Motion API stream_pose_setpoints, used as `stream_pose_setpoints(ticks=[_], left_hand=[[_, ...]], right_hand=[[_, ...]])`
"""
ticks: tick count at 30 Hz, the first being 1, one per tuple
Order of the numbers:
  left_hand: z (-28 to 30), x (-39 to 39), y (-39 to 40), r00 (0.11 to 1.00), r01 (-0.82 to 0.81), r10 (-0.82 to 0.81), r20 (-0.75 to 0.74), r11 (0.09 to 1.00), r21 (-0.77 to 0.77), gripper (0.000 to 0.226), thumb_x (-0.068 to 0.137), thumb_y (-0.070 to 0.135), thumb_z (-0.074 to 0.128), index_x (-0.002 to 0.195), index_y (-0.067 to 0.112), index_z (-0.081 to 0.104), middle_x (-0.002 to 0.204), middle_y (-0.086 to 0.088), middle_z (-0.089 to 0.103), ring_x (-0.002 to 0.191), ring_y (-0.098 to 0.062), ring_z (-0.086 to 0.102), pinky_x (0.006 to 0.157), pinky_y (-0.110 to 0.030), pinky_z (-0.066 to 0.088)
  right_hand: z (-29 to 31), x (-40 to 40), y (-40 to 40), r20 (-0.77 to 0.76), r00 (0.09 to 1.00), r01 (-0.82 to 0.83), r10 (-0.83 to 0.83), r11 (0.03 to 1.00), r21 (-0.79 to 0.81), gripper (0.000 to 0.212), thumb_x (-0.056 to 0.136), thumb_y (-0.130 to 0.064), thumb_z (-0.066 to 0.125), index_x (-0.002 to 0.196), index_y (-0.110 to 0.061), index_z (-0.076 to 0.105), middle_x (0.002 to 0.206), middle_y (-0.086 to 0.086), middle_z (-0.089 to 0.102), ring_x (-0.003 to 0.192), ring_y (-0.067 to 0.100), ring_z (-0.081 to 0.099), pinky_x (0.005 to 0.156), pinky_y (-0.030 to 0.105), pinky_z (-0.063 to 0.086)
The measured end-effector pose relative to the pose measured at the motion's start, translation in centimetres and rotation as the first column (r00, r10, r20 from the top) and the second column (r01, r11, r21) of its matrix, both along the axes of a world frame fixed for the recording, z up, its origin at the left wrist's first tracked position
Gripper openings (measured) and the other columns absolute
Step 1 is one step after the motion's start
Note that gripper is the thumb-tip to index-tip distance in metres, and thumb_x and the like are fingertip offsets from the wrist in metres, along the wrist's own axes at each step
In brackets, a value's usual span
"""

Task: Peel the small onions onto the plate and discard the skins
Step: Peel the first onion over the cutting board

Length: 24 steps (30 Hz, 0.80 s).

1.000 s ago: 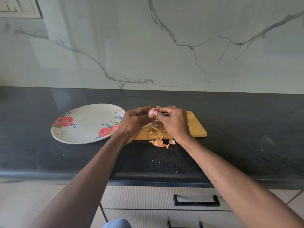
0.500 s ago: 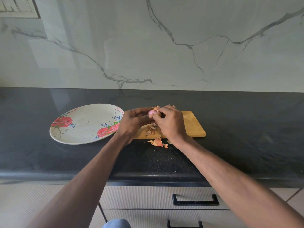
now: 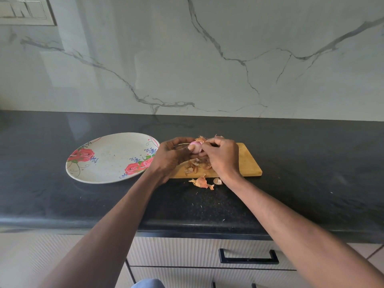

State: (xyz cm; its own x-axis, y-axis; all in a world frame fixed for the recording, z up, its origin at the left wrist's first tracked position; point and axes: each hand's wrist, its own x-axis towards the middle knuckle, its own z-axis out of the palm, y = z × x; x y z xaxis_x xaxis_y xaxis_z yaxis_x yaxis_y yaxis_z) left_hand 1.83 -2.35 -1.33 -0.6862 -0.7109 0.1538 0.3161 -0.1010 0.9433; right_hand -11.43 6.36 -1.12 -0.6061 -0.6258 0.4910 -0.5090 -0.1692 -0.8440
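Marble wall: pale, grey-veined, fills the upper half of the frame. Switch panel in the upper left corner.

Desk: black speckled stone, runs the full width across the middle of the frame. Below it, lower right, a ribbed pale drawer front with a black handle.

Plate: white, oval, red rose print; lies on the desk at centre left, with nothing on it but faint specks.

Cutting board: wooden, flat on the desk just right of the plate, at frame centre; both hands partly cover it.

Left hand: fingers curled, gripping the small onion from the left, above the board's left end.

Right hand: fingers curled, pinching at the onion's right side; whether it grasps skin or the bulb itself I cannot tell.

Onion: pinkish-white, held between the two hands above the board, clear of the plate.

Loose skins: brown, papery, heaped on the board under the hands. More peel scraps lie on the desk just in front of the board's lower edge, with a small pale piece beside them.
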Motion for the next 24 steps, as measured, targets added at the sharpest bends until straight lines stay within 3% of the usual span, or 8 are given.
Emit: stream_pose_setpoints(ticks=[3,5,9,12,17,20,22,24], left_hand=[[0.0,-0.1,-0.1,0.999,0.018,-0.017,-0.031,0.999,0.044,0.035,0.080,0.007,0.071,0.111,-0.005,0.063,0.103,-0.022,0.074,0.090,-0.030,0.074,0.089,-0.043,0.059],[0.0,-0.2,-0.1,0.999,0.021,-0.019,-0.036,0.998,0.056,0.033,0.080,0.007,0.071,0.110,-0.005,0.064,0.101,-0.021,0.074,0.090,-0.030,0.073,0.090,-0.043,0.059],[0.1,-0.2,-0.1,0.999,-0.004,0.007,-0.048,0.997,0.076,0.039,0.076,0.004,0.073,0.112,-0.006,0.062,0.106,-0.024,0.073,0.090,-0.032,0.073,0.089,-0.043,0.059],[0.2,-0.1,-0.1,0.998,-0.002,0.006,-0.057,0.997,0.083,0.042,0.074,0.003,0.073,0.113,-0.006,0.062,0.108,-0.024,0.072,0.090,-0.030,0.073,0.087,-0.041,0.061],[0.1,-0.1,0.2,1.000,-0.022,0.022,-0.017,0.999,0.030,0.044,0.073,0.005,0.078,0.112,-0.006,0.062,0.110,-0.027,0.071,0.096,-0.035,0.072,0.091,-0.047,0.059],[0.0,-0.1,0.4,0.997,-0.062,0.064,0.032,0.997,-0.043,0.040,0.077,0.003,0.079,0.112,-0.008,0.062,0.106,-0.025,0.073,0.093,-0.035,0.073,0.087,-0.045,0.060],[0.0,0.0,0.6,0.993,-0.089,0.095,0.066,0.992,-0.094,0.034,0.081,0.000,0.077,0.111,-0.008,0.062,0.102,-0.023,0.074,0.089,-0.032,0.074,0.081,-0.039,0.062],[0.1,0.1,0.7,0.991,-0.093,0.103,0.086,0.989,-0.116,0.032,0.082,-0.001,0.076,0.110,-0.008,0.063,0.101,-0.021,0.075,0.090,-0.032,0.075,0.078,-0.036,0.062]], right_hand=[[0.3,-0.1,0.0,0.177,0.983,-0.041,0.040,0.999,0.002,0.015,0.088,-0.013,0.076,0.074,-0.007,0.078,0.065,0.002,0.073,0.065,0.015,0.074,0.073,0.030,0.060],[0.4,-0.1,0.1,0.230,0.971,-0.067,0.064,0.998,0.004,0.016,0.089,-0.014,0.075,0.077,-0.003,0.077,0.068,0.005,0.074,0.066,0.017,0.074,0.072,0.036,0.062],[0.5,-0.3,0.1,0.149,0.987,-0.061,0.056,0.998,0.030,0.018,0.089,-0.019,0.068,0.076,-0.009,0.077,0.073,0.000,0.075,0.072,0.019,0.074,0.072,0.044,0.062],[0.7,-0.3,0.3,0.094,0.992,-0.094,0.087,0.993,0.065,0.016,0.083,-0.033,0.079,0.082,-0.017,0.081,0.078,-0.005,0.076,0.080,0.014,0.073,0.079,0.044,0.060],[0.3,-0.5,0.1,-0.016,0.997,-0.072,0.073,0.995,0.075,0.010,0.087,-0.017,0.077,0.094,-0.012,0.081,0.083,-0.012,0.074,0.084,-0.001,0.067,0.101,0.045,0.050],[0.1,-0.1,0.2,-0.109,0.993,-0.026,0.034,0.997,0.070,0.013,0.089,-0.016,0.074,0.098,-0.008,0.080,0.089,0.000,0.077,0.083,0.006,0.067,0.079,0.026,0.057],[-0.1,0.2,0.3,-0.118,0.992,-0.045,0.049,0.998,0.036,0.013,0.086,-0.017,0.077,0.093,-0.006,0.081,0.084,0.003,0.077,0.074,0.007,0.067,0.060,0.013,0.051],[-0.5,0.2,0.1,-0.156,0.987,-0.031,0.034,0.999,0.017,0.010,0.081,-0.018,0.082,0.084,-0.008,0.080,0.078,0.002,0.074,0.074,0.013,0.065,0.055,0.014,0.049]])
